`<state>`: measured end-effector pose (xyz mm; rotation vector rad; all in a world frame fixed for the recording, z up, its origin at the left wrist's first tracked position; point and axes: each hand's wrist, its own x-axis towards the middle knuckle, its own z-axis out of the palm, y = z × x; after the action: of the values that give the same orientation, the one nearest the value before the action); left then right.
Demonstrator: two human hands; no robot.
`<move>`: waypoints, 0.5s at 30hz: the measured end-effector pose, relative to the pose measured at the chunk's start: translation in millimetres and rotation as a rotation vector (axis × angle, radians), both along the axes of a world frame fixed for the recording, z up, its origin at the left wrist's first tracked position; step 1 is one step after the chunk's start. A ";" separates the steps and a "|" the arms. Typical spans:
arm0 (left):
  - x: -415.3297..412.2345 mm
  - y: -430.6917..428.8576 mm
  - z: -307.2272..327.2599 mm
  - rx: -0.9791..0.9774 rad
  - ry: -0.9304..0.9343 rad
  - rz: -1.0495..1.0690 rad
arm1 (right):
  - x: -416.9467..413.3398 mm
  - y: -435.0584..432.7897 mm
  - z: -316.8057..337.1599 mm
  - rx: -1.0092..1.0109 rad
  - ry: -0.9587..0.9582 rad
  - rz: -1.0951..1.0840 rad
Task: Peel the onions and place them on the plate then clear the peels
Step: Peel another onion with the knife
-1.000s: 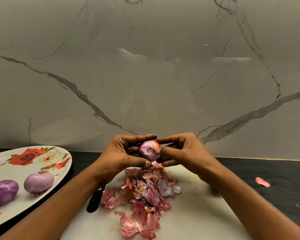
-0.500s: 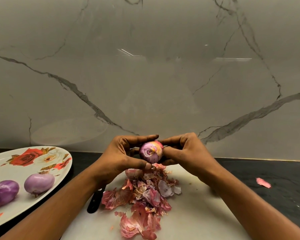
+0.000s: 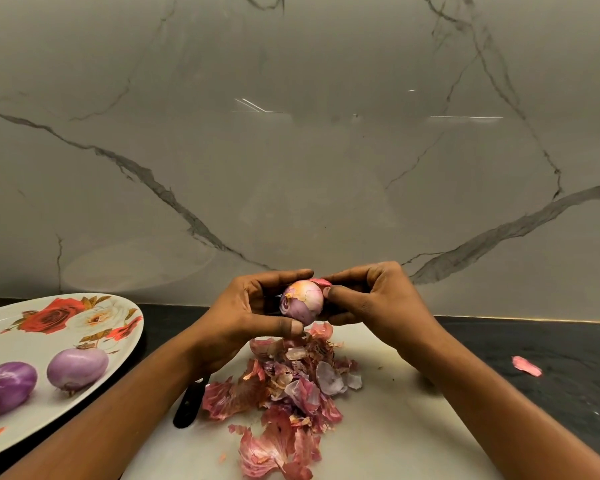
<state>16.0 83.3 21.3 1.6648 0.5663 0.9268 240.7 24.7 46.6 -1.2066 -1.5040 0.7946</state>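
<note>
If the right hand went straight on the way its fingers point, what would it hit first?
The onion, most likely: the right hand points to the person's left, fingers pinching skin at its top. Just beyond is the left hand, gripping the onion.

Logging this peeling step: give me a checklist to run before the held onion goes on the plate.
1. Left hand grips onion: ok.
2. Onion fully peeled: not ok, dry skin on top.
3. Right hand pinches skin flap: ok.
4. Plate has bare room: ok.
5. Peels all on cutting board: not ok, stray peel on counter.
6. Knife blade position: cannot tell, hidden.
</note>
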 end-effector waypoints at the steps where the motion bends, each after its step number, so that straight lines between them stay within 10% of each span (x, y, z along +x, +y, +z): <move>1: -0.2 -0.5 0.9 -0.008 -0.008 -0.001 | -0.2 -0.5 0.3 -0.001 0.008 -0.001; 15: -6.8 2.3 8.2 -0.099 -0.247 0.005 | 12.8 1.1 6.2 0.035 0.078 -0.236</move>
<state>9.1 85.6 29.5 1.4349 0.4413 1.0729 253.5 25.8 52.8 -1.2845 -1.2797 0.6466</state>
